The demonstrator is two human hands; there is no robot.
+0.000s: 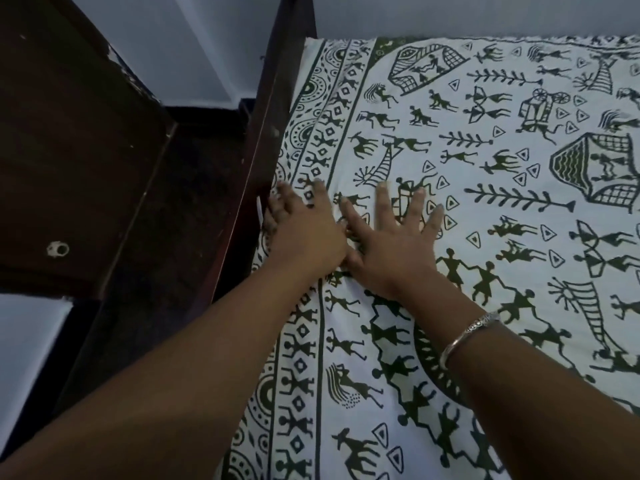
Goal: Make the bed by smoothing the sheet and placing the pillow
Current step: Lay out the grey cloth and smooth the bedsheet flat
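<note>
Head view looks down on a white sheet (485, 237) printed all over with dark green figures, huts, animals and branches. It fills most of the picture and lies flat over the bed, from the near edge up to the pale wall (450, 12) behind. A patterned border of diamonds and small figures runs along the sheet's left side, right against the dark wooden bed rail (263, 133). Left of the rail stands a dark brown wooden panel (76, 150), well apart from the sheet, with a small pale-ringed hole (58, 250) low on its face.

Both bare forearms reach in from the bottom edge and meet over the sheet's left part. The left hand (304, 233) lies palm down on the border strip, its fingers (277, 209) straight and a little apart, the outer ones reaching the very edge of the cloth beside the rail — they are blurred, so I cannot tell whether they tuck under it. The right hand (391, 247) lies just beside it, palm down on the printed field, its fingers (382, 202) spread wide and flat. The two hands touch near the thumbs. Neither hand pinches or gathers the cloth — the sheet lies under both palms. A thin silver bangle (467, 334) circles the right wrist.
</note>
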